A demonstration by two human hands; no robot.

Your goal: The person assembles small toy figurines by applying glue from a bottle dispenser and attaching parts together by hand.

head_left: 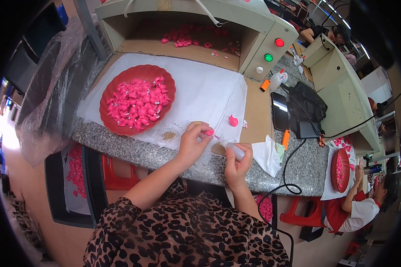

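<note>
Between the fingertips of my left hand (192, 141) is a small pink piece (209, 132), pinched above the near edge of the bench. My right hand (238, 163) is wrapped round a translucent squeeze bottle (234, 151), its nozzle tilted toward the pink piece. Whether the tip touches the piece is too small to tell. Left of my hands, a red scalloped bowl (169, 75) holds many small pink figures (138, 102), some with whitish parts. One pink figure (233, 120) lies alone on the white sheet (209, 89), with small white bits (245, 124) beside it.
A beige machine (262, 44) with buttons spans the back, pink pieces inside its opening. To the right lie a phone (280, 111), a black bag (307, 104), an orange-capped bottle (278, 79), a white cloth (267, 155) and a black cable (294, 153). A co-worker (354, 202) sits far right.
</note>
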